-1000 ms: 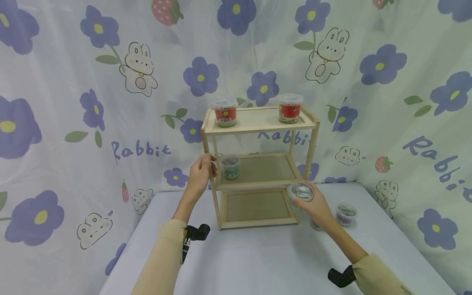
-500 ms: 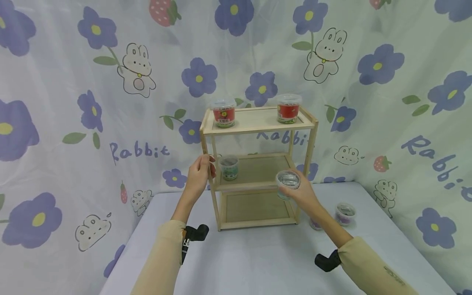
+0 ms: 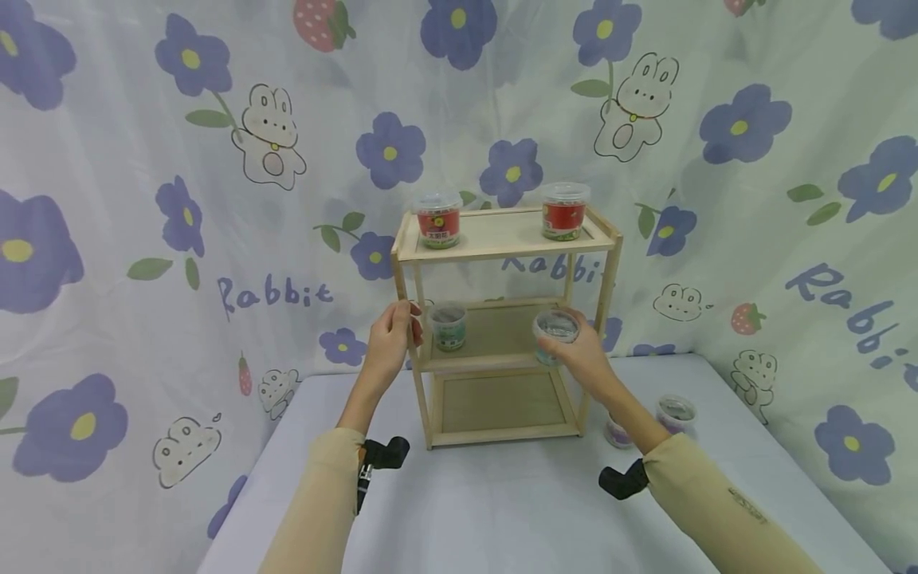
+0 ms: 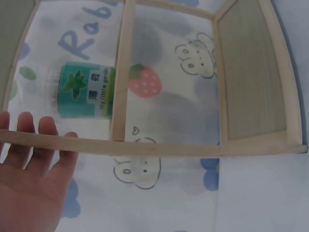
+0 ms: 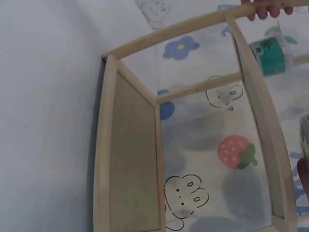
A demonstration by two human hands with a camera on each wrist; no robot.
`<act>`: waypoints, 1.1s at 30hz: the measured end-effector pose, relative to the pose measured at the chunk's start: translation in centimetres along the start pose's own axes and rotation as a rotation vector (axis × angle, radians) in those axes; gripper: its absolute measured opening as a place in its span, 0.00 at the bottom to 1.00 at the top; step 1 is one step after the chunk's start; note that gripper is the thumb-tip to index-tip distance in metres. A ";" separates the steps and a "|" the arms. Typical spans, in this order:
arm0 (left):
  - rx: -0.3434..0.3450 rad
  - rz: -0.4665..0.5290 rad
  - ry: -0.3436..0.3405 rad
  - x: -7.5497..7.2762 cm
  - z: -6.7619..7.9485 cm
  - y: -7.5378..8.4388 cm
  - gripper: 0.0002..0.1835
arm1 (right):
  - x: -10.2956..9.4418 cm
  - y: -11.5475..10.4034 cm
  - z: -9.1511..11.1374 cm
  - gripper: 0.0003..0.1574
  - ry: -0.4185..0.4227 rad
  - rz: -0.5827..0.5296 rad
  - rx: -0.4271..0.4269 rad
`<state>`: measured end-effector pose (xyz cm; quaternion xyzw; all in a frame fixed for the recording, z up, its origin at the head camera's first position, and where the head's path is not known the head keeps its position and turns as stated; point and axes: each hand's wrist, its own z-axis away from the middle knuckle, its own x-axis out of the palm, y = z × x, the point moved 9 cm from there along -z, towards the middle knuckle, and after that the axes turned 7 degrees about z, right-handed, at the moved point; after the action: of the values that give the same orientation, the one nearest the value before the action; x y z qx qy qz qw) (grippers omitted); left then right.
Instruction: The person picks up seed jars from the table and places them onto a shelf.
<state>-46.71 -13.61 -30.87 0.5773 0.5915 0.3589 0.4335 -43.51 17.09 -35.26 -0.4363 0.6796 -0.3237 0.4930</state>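
Observation:
My left hand point(image 3: 386, 339) grips the left front post of a three-tier wooden shelf point(image 3: 502, 433), its fingers curled round the wood in the left wrist view. With my right hand point(image 3: 586, 359) I hold a clear lidded plastic cup point(image 3: 551, 351), pale teal low on its side, at the right front of the middle tier. The hand hides part of that cup; whether it touches the board I cannot tell. Left on the same tier stands a cup with a green label point(image 4: 86, 90) that shows a leaf picture. Only the held cup's edge point(image 5: 304, 137) enters the right wrist view.
Two red-labelled cups, one at the left point(image 3: 439, 223) and one at the right point(image 3: 564, 214), stand on the top tier. On the white table point(image 3: 488, 502), right of the shelf, are two purple-labelled cups point(image 3: 676, 412) point(image 3: 617, 433). A printed curtain point(image 3: 287, 223) hangs close behind.
My right hand has carried its cup leftward and up, from beside the right post to the middle tier's front edge. The left hand has stayed on its post.

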 end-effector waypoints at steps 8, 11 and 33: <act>-0.040 0.011 -0.039 0.6 1.1 2.1 0.21 | 0.4 0.4 -1.9 0.52 0.017 -0.037 0.018; -0.030 -0.007 -0.042 0.8 1.5 3.1 0.20 | 0.3 0.5 -2.5 0.53 0.036 -0.023 0.035; -0.028 0.006 -0.043 0.6 1.4 3.1 0.21 | 0.5 2.7 -5.8 0.56 0.056 0.085 0.139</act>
<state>-44.25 -12.85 -28.60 0.5805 0.5754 0.3559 0.4531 -49.85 17.81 -36.08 -0.3624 0.6869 -0.3610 0.5163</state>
